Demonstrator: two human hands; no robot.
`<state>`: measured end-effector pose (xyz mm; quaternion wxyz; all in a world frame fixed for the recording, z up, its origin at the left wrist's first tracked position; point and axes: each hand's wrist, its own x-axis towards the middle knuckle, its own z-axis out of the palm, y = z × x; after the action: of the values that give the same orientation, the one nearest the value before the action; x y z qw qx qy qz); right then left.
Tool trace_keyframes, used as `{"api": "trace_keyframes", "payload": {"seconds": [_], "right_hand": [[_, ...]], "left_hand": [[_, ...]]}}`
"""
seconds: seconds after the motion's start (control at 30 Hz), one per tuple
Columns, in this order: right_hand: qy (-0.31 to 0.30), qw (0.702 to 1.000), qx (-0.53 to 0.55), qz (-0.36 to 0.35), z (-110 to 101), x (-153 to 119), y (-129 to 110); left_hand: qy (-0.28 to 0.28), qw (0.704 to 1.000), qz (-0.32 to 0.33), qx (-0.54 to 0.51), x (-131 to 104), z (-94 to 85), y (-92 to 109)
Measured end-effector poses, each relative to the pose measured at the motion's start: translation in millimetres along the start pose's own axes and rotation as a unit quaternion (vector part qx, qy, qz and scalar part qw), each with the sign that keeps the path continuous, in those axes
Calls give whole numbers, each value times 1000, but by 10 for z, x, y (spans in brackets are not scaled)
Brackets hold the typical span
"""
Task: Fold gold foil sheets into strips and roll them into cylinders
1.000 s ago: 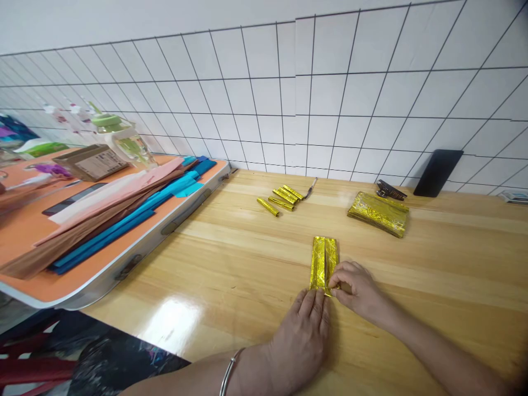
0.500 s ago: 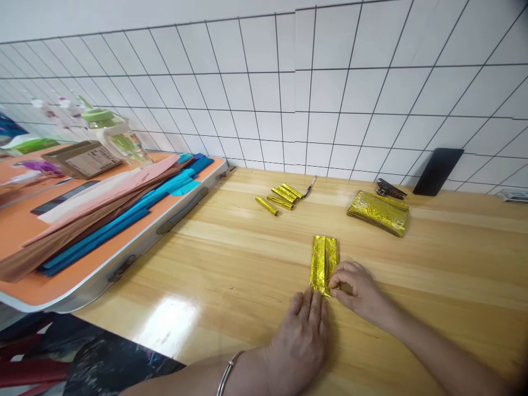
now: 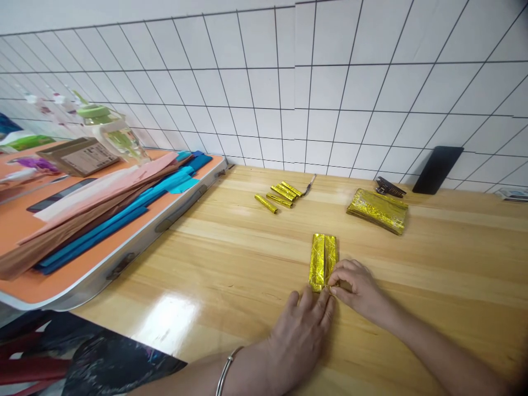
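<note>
A folded gold foil paper [image 3: 318,261] lies upright in view on the wooden table, with a slit down its middle. My right hand [image 3: 355,286] pinches its lower right corner between thumb and forefinger. At the near edge, my left hand [image 3: 303,330] lies palm down, its fingers a little apart and their tips touching the paper. Farther back are several narrow rolled gold strips [image 3: 280,193]. A stack of gold foil paper [image 3: 377,210] rests to the right.
Beside the stack are a dark hair clip [image 3: 390,187] and a black phone-like slab [image 3: 438,170] leaning on the tiled wall. A pen [image 3: 309,185] lies behind the strips. At left, an orange-topped case [image 3: 173,212] holds coloured paper [image 3: 136,190], a box [image 3: 82,157] and a bottle [image 3: 115,132].
My left fingers have shifted slightly right along the paper's near edge and spread a little. My right hand's pinch has moved slightly left at the corner.
</note>
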<state>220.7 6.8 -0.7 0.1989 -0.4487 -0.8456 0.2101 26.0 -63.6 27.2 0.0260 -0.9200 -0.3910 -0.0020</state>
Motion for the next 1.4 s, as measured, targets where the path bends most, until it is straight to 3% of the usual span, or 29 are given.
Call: {"api": "trace_keyframes", "payload": {"seconds": [0.27, 0.43, 0.53, 0.7, 0.83, 1.1, 1.4], "right_hand": [[-9, 1000, 25, 6, -67, -38, 6], [33, 999, 36, -3, -60, -158, 7], [43, 999, -12, -21, -81, -293, -66], [5, 982, -176, -62, -79, -481, -230], [1, 970, -233, -65, -14, -535, -270], [40, 963, -254, -76, 71, -578, -265], [60, 967, -239, -67, 86, -636, -280]], "left_hand": [[1, 1000, -4, -24, 12, -11, -22], [6, 1000, 2, -19, -2, -2, -36], [9, 1000, 4, -17, -4, 1, -43], [15, 1000, 3, -27, -5, 14, -40], [10, 999, 5, -32, 4, -4, -42], [31, 998, 58, 0, -46, 28, -122], [43, 998, 53, 12, -86, 154, -118]]}}
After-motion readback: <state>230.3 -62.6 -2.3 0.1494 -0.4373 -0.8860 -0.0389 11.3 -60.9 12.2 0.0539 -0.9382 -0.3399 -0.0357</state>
